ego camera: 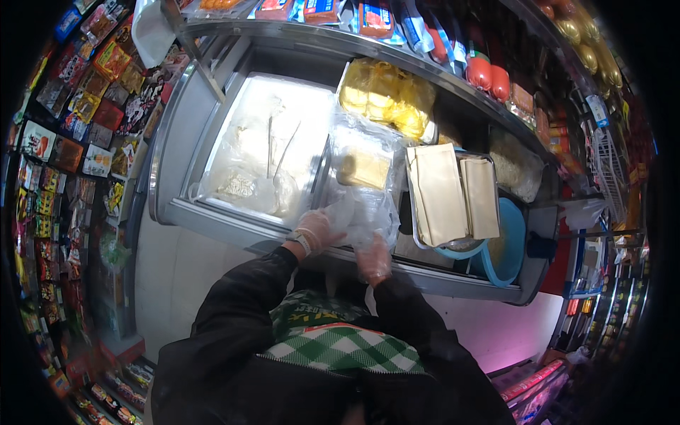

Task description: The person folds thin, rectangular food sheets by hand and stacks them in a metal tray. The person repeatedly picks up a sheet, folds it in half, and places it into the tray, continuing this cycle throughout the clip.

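Both hands wear thin clear plastic gloves and are at the near edge of a chilled display case. My left hand (pixel 314 230) touches the left side of a clear plastic bag or film (pixel 361 212); whether its fingers grip it is unclear. My right hand (pixel 374 259) is at the lower right edge of the same plastic, its fingertips partly hidden by it. Beyond the hands, a stack of pale yellow sheets (pixel 364 168) lies under clear plastic. To the right, a metal tray (pixel 419 243) holds folded beige sheets (pixel 436 194).
A white tray (pixel 303 106) with bagged food and tongs-like thin handles stands left. Yellow bags (pixel 382 93) lie at the back, blue tubs (pixel 504 239) at the right. The case's metal front rail (pixel 228 220) runs below; a shelf with packaged meats (pixel 374 20) overhangs the back.
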Motion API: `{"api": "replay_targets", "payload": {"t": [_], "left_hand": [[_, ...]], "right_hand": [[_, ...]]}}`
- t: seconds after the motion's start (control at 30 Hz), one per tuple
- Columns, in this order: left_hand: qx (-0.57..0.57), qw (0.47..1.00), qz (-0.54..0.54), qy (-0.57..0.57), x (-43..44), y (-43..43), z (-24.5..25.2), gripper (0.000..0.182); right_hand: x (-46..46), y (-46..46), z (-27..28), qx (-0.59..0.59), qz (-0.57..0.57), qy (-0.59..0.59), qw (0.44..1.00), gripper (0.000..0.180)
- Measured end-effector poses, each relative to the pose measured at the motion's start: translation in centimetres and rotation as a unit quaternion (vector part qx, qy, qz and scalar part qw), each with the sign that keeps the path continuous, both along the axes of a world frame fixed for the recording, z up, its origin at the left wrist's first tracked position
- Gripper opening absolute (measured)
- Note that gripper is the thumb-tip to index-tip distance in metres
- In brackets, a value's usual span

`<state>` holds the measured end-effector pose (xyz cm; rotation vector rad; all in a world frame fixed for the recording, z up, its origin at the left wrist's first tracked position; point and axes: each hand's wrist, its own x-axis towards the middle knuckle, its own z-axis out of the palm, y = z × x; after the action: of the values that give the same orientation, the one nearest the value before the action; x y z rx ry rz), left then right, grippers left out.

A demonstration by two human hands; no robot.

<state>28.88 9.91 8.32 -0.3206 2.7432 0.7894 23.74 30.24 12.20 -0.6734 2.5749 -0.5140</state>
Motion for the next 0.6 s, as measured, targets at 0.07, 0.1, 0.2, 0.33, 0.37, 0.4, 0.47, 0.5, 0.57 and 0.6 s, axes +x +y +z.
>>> {"api": "replay_targets", "payload": {"t": [0.07,0.1,0.2,0.33,0.37,0.4,0.47,0.5,0.57,0.6], "left_hand": [[0.065,0.975,0.165,0.132,-1.4,-1.4,1.1,0.041],[0.058,0.976,0.174,0.118,-2.7,-2.3,1.2,0.044],[0.028,0.978,0.172,0.112,-8.4,-5.7,-0.1,0.051],[-0.129,0.949,0.165,0.237,-16.0,-6.9,-3.4,0.049],[-0.185,0.926,0.183,0.274,-18.1,-7.0,-4.0,0.049],[-0.074,0.935,0.251,0.24,-20.5,-8.1,-4.2,0.047],[-0.11,0.92,0.291,0.24,-24.0,-9.3,-4.4,0.042],[-0.2,0.897,0.291,0.268,-24.9,-9.5,-4.4,0.039],[-0.168,0.934,0.256,0.187,-25.5,-10.5,-4.2,0.03],[-0.184,0.93,0.247,0.202,-25.2,-10.7,-3.9,0.026]], "right_hand": [[1.1,1.0,1.6,-0.091,-0.052,0.091,0.99,0.049],[1.8,1.4,2.4,-0.135,-0.08,0.139,0.978,0.049],[3.1,2.3,4.6,-0.152,-0.121,0.087,0.977,0.06],[4.1,3.2,5.8,-0.156,-0.168,-0.006,0.973,0.045],[4.2,3.7,5.8,-0.185,-0.174,-0.06,0.965,0.043],[4.8,4.1,5.7,-0.192,-0.143,0.015,0.971,0.041],[5.9,5.1,5.0,-0.159,-0.216,0.004,0.963,0.042],[6.5,5.6,4.5,-0.115,-0.272,-0.031,0.955,0.042],[7.3,6.9,3.9,-0.134,-0.288,-0.039,0.947,0.042],[7.3,7.2,3.6,-0.141,-0.296,-0.056,0.943,0.042]]}}
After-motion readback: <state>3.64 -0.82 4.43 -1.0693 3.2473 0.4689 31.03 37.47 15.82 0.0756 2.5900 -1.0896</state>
